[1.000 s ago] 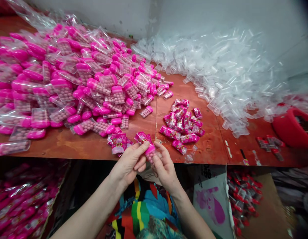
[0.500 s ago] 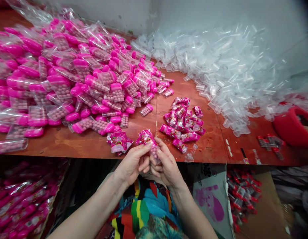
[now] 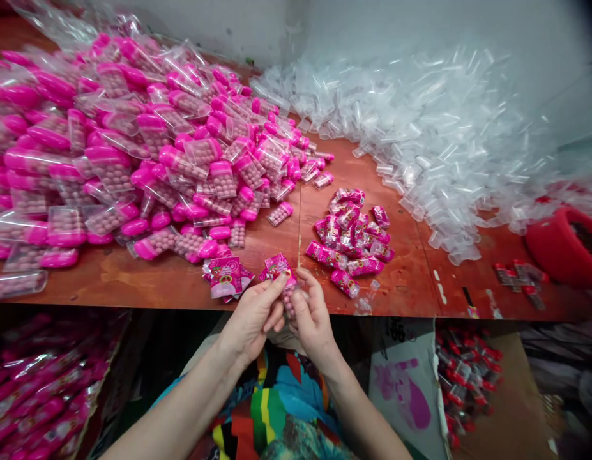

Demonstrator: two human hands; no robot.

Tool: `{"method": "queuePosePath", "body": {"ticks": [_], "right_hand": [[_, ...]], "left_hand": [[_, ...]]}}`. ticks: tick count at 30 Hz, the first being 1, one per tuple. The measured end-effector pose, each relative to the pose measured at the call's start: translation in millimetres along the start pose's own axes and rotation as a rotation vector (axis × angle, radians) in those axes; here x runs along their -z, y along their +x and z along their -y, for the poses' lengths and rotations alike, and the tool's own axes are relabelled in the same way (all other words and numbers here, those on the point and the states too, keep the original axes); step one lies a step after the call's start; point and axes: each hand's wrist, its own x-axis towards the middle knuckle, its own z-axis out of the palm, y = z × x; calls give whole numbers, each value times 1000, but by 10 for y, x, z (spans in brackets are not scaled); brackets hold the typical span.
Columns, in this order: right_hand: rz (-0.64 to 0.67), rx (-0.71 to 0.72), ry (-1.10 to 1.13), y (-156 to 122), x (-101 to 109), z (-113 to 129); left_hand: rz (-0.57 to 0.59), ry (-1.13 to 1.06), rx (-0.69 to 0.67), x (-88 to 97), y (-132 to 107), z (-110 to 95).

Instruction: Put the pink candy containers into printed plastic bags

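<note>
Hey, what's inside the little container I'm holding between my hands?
Pink balls show through the clear part of the container. Your left hand and right hand cover other parts, so whatever lies behind them can't be seen.

Over the last half second, the left hand (image 3: 255,313) and right hand (image 3: 315,322) have eased back slightly toward the body. Between them, the small clear plastic box of pale pink balls (image 3: 288,303) has dropped lower and swung toward the left thumb. A second ago its plain pink cap showed beside that thumb; now the shiny pink printed film sleeve (image 3: 277,263) seems to reach farther down, the overlap too small to judge. Outside the left forearm, a blue edge of the multicoloured cloth garment (image 3: 271,399) has appeared.
</note>
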Motion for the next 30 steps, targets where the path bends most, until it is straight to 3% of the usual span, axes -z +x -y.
{"method": "queuePosePath", "body": {"ticks": [3, 6, 11, 17, 22, 30], "right_hand": [[-110, 78, -135, -23, -40, -52], [-85, 120, -246, -21, -6, -42], [80, -51, -20, 0, 120, 54], [12, -124, 201, 77, 152, 53], [69, -114, 176, 102, 108, 69], [108, -76, 133, 119, 87, -23]], "left_hand": [[-15, -8, 28, -19, -19, 67], [-1, -12, 49, -34, -33, 71], [-12, -39, -21, -25, 4, 22], [49, 70, 60, -57, 1, 75], [-43, 21, -30, -55, 44, -4], [-38, 27, -51, -53, 74, 61]]}}
